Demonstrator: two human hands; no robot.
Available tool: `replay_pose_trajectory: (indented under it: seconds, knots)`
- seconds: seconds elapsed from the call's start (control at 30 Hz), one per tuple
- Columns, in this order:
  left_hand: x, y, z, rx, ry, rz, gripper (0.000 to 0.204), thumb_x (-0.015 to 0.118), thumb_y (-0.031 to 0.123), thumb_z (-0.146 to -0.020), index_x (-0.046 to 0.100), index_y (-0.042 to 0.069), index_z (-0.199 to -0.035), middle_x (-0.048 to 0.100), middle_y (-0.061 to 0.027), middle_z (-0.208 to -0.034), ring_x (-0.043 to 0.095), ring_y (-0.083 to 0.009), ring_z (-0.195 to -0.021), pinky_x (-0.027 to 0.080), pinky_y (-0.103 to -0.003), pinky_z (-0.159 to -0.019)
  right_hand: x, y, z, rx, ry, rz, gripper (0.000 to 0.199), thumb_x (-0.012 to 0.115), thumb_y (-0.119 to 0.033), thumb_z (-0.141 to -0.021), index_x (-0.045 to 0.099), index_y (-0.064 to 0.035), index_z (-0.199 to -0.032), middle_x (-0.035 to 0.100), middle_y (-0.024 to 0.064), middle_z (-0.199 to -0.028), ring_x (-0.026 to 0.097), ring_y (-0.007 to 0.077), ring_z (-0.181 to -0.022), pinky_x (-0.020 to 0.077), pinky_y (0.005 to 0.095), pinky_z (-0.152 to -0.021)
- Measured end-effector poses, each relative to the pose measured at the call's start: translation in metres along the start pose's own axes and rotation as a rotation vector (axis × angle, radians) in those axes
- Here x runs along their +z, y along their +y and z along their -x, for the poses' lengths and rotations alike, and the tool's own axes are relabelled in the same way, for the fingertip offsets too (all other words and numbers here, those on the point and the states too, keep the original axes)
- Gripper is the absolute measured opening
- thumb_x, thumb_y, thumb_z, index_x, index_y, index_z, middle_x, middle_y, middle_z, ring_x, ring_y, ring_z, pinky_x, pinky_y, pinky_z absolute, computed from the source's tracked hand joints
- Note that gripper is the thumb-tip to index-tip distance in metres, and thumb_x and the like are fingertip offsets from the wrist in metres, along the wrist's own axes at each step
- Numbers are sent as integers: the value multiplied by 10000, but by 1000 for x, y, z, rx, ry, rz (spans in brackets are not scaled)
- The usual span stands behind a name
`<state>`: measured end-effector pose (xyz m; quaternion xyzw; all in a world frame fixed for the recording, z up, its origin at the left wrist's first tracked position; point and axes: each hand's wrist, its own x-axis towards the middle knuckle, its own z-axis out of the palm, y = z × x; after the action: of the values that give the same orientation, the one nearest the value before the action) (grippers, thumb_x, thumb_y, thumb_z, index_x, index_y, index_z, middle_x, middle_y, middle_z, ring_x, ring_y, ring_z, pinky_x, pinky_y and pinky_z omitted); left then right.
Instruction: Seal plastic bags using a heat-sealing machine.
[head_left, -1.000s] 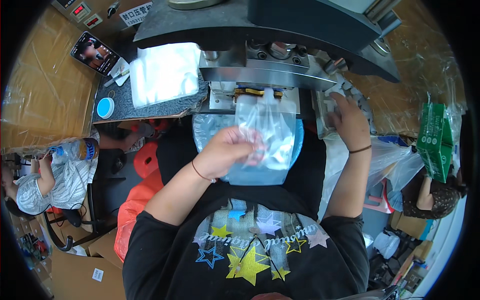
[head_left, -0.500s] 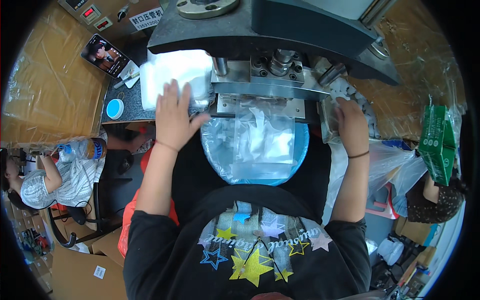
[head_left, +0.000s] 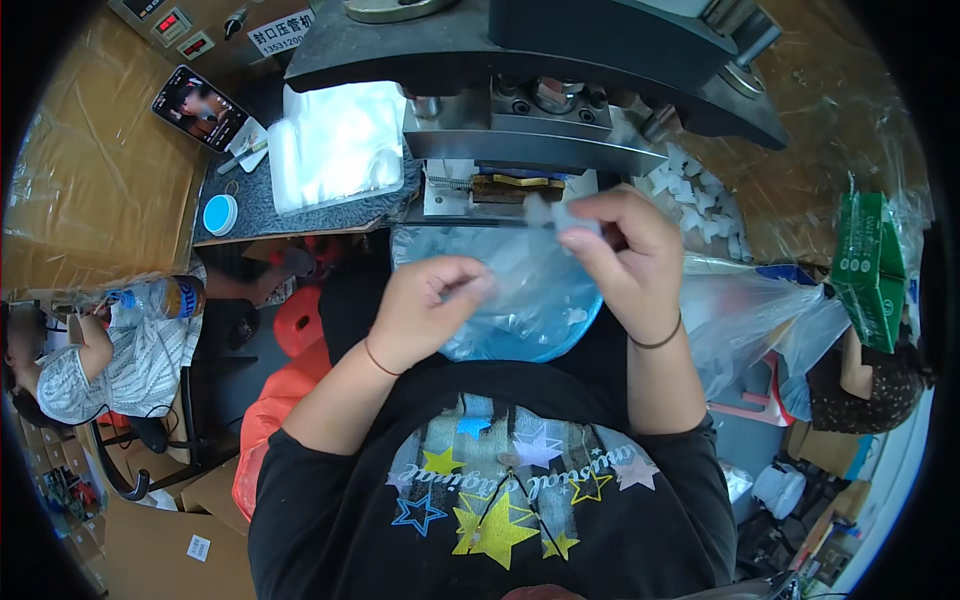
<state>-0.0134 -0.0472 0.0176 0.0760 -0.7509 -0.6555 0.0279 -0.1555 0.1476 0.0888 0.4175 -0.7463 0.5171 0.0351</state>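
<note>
My left hand (head_left: 425, 305) and my right hand (head_left: 620, 250) are raised together over my lap, just in front of the near edge of the surface (head_left: 250, 205). The right hand pinches a small clear plastic piece (head_left: 560, 215) between thumb and fingertips. The left hand is curled narrow, its fingers closed on a bit of thin clear film that I cannot make out well. Under both hands lies a blue basin (head_left: 520, 300) lined with a clear plastic bag. Straight ahead stands the dark press machine (head_left: 520, 60). Near the surface's left end a stack of white bags (head_left: 335, 145) lies, with a phone (head_left: 200, 105) at the far left corner and a blue round lid (head_left: 220, 213) at the near left edge.
</note>
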Motion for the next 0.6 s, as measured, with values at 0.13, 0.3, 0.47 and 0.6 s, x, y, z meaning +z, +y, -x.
replay_pose_trajectory:
  seconds: [0.13, 0.3, 0.47, 0.6]
  knots:
    - [22, 0, -1, -84, -161, 317, 208, 609, 165, -1009, 678, -31, -1013, 712, -75, -944, 670, -139, -877, 532, -288, -831, 4, 13, -6, -148, -134, 160, 142, 752, -121, -855, 699, -17, -934, 645, 77, -815, 598, 182, -731, 459, 293, -664]
    - [39, -8, 0, -132, -273, 471, 224, 604, 177, -1016, 662, -33, -1068, 712, -108, -956, 691, -174, -895, 556, -315, -839, -17, 10, 6, 175, -24, 2, 142, 727, -150, -884, 703, -9, -881, 678, 56, -828, 617, 148, -788, 479, 280, -709]
    - [43, -7, -2, -173, -300, 535, 246, 592, 205, -1024, 655, -22, -1095, 709, -115, -963, 701, -183, -907, 566, -319, -842, -24, 17, 2, 120, -235, 114, 180, 618, -168, -947, 689, -15, -885, 673, 75, -819, 622, 201, -785, 482, 322, -719]
    - [48, -3, -2, -279, -401, 622, 254, 585, 216, -1027, 650, -15, -1110, 713, -121, -972, 712, -195, -903, 576, -319, -824, -33, 23, 3, 19, -371, 122, 222, 593, -216, -964, 675, -20, -897, 655, 112, -816, 601, 290, -783, 468, 403, -754]
